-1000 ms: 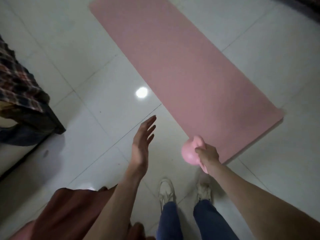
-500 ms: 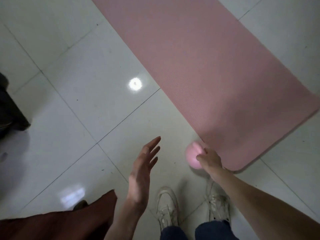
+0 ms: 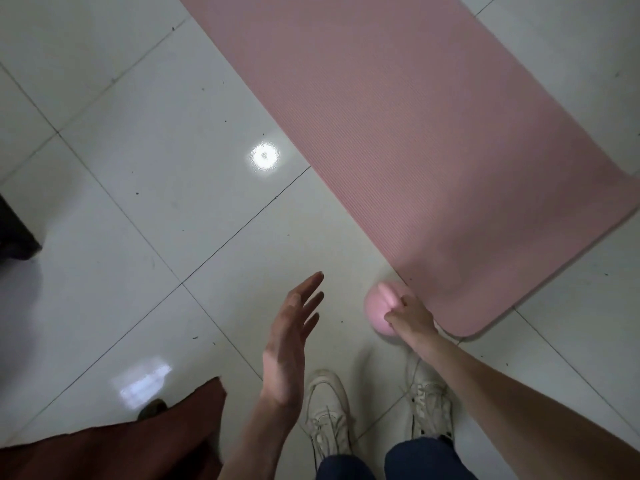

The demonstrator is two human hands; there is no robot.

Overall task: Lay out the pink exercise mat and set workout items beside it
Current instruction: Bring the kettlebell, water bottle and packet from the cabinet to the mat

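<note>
As you look down past your knees, your two white sneakers (image 3: 327,410) stand on the pale tiled floor (image 3: 145,209), with the dark blue of your trouser legs (image 3: 426,459) at the very bottom edge and a fold of reddish-brown cloth (image 3: 114,448) low on your left side. Your left hand (image 3: 289,344) hangs just ahead of the left shoe, palm turned inward, fingers straight and slightly spread, holding nothing and touching nothing. Across from it, your right hand (image 3: 412,315) reaches lower toward the floor, its fingers curled over the top of a round pink weight (image 3: 379,311), which looks like a small kettlebell or dumbbell; its exact shape is hard to tell because your hand covers part of it. The weight bulges out to the left of your right hand and slightly beyond your knuckles, sitting between your two hands but much nearer the right one. Whether it already rests on the tile cannot be told from here. Directly past your right hand, and touching or nearly touching the weight, lies the near rounded corner of the pink exercise mat (image 3: 415,140), spread flat and running away from you to the far edge of view. Beyond your left hand, well apart from it, a bright round glare of light (image 3: 265,156) shines on the tile, close beside the mat's left edge. Far off to the left of that hand, a dark piece of furniture (image 3: 15,233) shows at the frame's edge.
</note>
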